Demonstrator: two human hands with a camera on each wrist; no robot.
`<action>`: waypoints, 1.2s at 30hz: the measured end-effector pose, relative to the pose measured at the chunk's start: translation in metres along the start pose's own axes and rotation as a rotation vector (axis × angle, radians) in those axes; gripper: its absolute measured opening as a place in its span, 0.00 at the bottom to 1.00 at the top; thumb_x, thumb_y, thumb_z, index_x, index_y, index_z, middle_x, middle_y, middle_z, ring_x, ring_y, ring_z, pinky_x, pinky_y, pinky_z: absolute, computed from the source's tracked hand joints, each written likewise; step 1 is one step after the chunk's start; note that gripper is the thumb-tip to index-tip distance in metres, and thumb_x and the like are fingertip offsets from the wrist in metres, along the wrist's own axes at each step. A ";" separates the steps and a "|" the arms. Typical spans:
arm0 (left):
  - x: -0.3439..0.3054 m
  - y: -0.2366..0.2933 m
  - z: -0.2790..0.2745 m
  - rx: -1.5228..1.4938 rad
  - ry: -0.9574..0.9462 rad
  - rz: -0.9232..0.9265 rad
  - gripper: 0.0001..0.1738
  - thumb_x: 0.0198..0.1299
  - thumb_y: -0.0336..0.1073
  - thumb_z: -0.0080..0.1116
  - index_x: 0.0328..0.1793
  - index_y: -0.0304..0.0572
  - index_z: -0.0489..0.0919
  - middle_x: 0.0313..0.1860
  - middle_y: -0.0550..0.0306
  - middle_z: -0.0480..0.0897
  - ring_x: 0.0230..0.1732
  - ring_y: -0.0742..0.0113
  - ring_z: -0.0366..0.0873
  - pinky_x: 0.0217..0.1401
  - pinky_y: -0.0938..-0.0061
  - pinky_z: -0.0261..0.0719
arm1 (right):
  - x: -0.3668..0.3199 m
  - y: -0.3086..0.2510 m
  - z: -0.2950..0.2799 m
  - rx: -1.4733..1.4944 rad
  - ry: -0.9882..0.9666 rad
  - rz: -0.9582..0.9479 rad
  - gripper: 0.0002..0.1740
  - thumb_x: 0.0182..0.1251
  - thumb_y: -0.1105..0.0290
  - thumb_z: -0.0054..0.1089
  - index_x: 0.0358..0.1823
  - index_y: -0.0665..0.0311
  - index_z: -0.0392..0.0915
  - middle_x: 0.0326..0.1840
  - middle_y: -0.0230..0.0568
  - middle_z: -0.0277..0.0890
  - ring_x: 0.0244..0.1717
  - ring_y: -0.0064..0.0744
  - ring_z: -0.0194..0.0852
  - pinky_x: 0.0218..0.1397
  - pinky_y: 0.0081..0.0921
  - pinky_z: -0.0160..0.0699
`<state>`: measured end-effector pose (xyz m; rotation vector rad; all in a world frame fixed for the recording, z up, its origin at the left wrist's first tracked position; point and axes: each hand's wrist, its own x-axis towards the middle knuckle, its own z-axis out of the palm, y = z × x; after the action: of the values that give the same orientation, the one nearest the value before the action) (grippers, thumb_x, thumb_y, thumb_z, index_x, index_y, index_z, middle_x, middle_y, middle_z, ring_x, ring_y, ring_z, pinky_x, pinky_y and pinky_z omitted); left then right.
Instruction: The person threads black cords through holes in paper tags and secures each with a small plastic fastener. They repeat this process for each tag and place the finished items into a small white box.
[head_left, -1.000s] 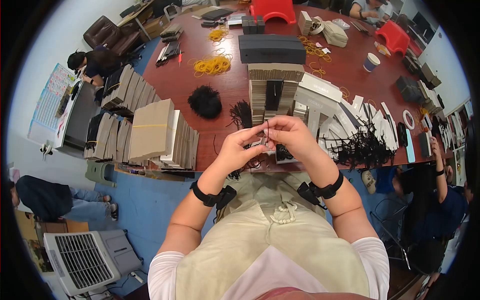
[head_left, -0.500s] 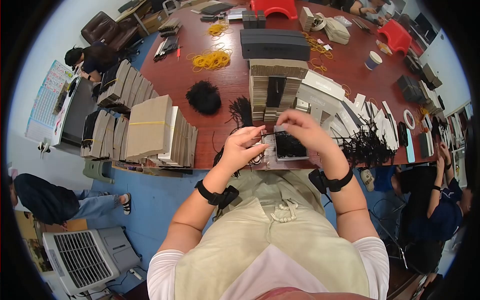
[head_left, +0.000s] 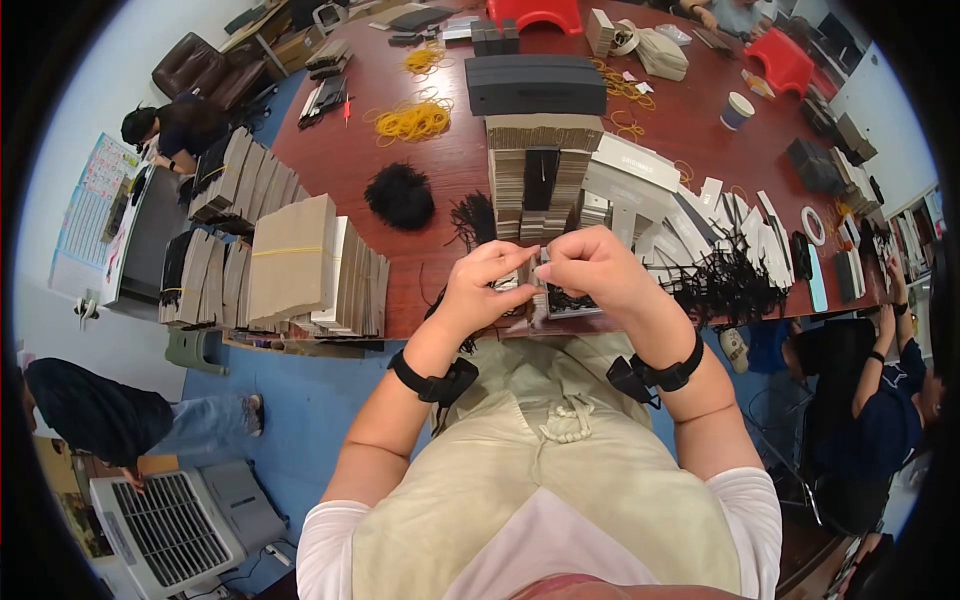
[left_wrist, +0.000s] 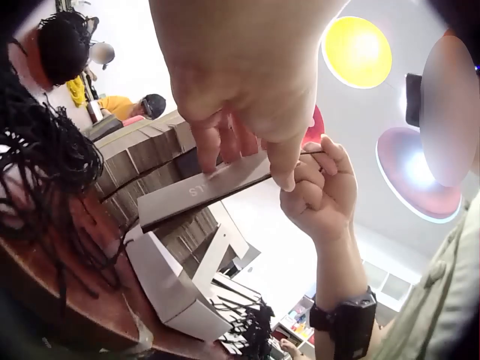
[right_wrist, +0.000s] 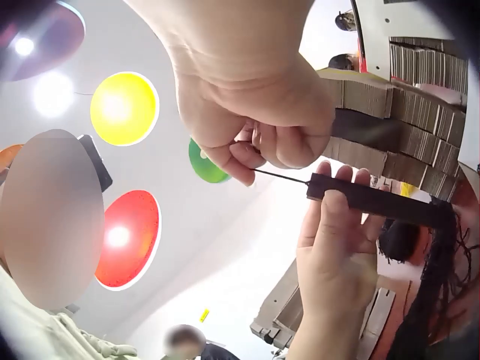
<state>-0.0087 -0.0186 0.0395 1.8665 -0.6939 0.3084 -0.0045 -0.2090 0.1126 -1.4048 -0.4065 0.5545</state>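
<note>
My left hand [head_left: 485,283] holds a narrow flat tag [left_wrist: 199,193] between thumb and fingers, above the table's front edge. One face of the tag is grey with pale lettering; its other face shows black in the right wrist view. From the tag's near end runs a thin black cord [right_wrist: 281,175], stretched straight to my right hand [right_wrist: 251,124]. There the thumb and index finger pinch it while the other fingers curl in. Below the hands stands a small open white box [left_wrist: 169,292], in the head view largely covered by my right hand.
Tall stacks of tags [head_left: 510,170] rise just beyond the hands, with a long dark box [head_left: 535,85] behind. A heap of black cords [head_left: 735,285] lies right over white strips. Left are a black cord bundle [head_left: 400,197], yellow rubber bands [head_left: 410,122] and cardboard stacks [head_left: 295,255].
The right hand moved from beside the left hand out over the box of black cords, then came back close to it, pinching the cord. The left hand stayed nearly in place.
</note>
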 end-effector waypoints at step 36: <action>-0.019 -0.014 0.010 0.204 0.000 -0.140 0.04 0.53 0.27 0.57 0.32 0.37 0.74 0.32 0.52 0.76 0.39 0.52 0.71 0.46 0.66 0.69 | -0.038 0.048 -0.068 -0.659 0.438 -0.279 0.07 0.57 0.72 0.62 0.37 0.65 0.81 0.30 0.36 0.77 0.27 0.19 0.69 0.31 0.16 0.68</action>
<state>-0.0166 -0.0183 0.0156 2.0979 -0.5442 0.2967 -0.0022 -0.2828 0.0583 -1.9991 -0.4365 -0.1468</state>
